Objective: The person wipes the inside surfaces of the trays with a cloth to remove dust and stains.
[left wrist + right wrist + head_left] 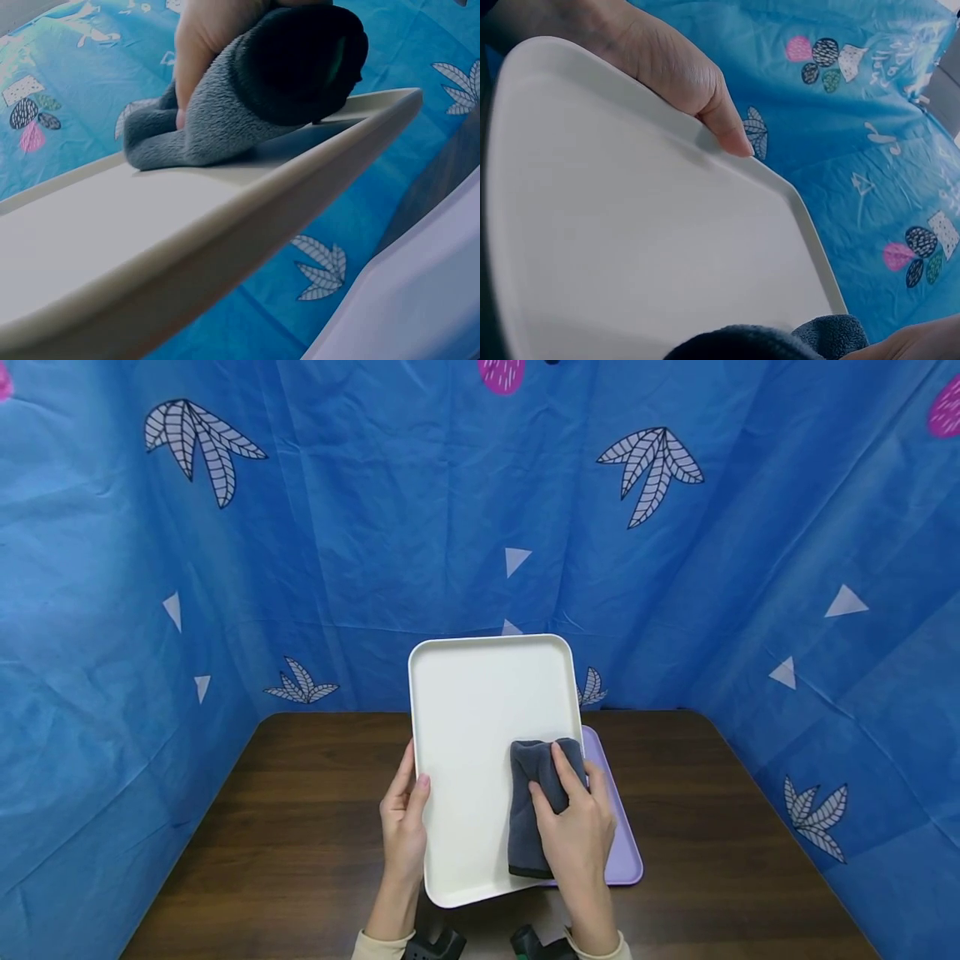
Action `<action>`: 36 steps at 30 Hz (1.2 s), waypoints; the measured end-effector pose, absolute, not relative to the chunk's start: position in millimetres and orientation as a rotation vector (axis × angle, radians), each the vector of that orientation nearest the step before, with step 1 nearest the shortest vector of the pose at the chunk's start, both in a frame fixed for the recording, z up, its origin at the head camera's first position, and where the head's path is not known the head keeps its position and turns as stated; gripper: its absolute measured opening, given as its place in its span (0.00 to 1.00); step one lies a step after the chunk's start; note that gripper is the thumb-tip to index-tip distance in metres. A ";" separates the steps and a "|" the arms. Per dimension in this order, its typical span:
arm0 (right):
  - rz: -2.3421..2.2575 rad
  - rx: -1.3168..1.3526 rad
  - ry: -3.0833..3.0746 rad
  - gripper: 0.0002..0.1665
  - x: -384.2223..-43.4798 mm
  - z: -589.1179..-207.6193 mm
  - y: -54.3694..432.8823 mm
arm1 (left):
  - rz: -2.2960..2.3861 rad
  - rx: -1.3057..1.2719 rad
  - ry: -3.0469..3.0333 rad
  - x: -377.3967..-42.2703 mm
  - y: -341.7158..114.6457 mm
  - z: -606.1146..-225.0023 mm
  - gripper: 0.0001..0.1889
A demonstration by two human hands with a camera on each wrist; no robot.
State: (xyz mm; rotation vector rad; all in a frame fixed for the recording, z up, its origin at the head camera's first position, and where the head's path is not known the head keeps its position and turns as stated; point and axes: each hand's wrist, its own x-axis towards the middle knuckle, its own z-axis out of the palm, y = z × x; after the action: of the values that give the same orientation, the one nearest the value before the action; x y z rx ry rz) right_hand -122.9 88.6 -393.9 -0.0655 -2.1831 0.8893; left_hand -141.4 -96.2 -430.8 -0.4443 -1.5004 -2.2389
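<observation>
A white rectangular tray point(472, 718) with a low raised rim is held up and tilted over the table. My left hand point(405, 827) grips its left edge, thumb over the rim and fingers behind. With my right hand point(577, 827) I hold a folded dark grey cloth point(528, 827) against the tray's inner face, near its right edge. In the left wrist view the cloth point(217, 112) lies on the tray surface, bunched under my fingers. The right wrist view shows my left thumb point(731, 135) along the tray's rim.
A light purple tray point(624, 852) lies on the dark wooden table point(315, 827), partly hidden behind the white tray and my right hand. Blue patterned curtains point(360, 543) hang behind the table and along both sides.
</observation>
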 end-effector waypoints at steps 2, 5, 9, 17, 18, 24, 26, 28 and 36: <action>0.885 -0.044 -2.184 0.36 -122.2 -393.6 85.4 | -2.242 -0.440 -1.504 -141.1 -96.1 -431.3 0.27; 0.881 -0.007 -2.189 0.36 -120.9 -392.8 79.3 | -2.255 -0.418 -1.507 -140.5 -96.0 -431.7 0.27; 0.885 0.044 -2.191 0.37 -119.3 -391.0 70.0 | -2.251 -0.420 -1.518 -140.8 -95.8 -432.0 0.27; 0.839 0.125 -2.183 0.38 -117.5 -388.5 55.3 | -2.187 -0.426 -1.532 -142.0 -94.8 -433.4 0.26; 0.839 0.136 -2.181 0.38 -117.4 -388.3 53.7 | -2.189 -0.426 -1.532 -142.0 -94.9 -433.6 0.26; 0.836 0.199 -2.181 0.38 -117.7 -386.6 44.1 | -2.194 -0.429 -1.533 -142.2 -94.9 -432.4 0.26; 0.827 0.221 -2.183 0.38 -117.7 -386.2 41.0 | -2.203 -0.433 -1.523 -142.2 -94.7 -432.2 0.26; 0.812 0.241 -2.186 0.38 -117.4 -386.0 38.2 | -2.212 -0.436 -1.512 -142.1 -94.5 -432.2 0.26; 0.771 0.297 -2.190 0.38 -112.9 -384.0 28.2 | -2.211 -0.452 -1.496 -141.2 -94.9 -431.7 0.26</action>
State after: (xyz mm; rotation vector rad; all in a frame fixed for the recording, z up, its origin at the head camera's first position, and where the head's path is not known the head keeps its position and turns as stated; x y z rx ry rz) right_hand -112.9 28.2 -384.0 0.2970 -2.1902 0.7707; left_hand -141.2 -94.9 -431.7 -0.4517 -1.4963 -2.2113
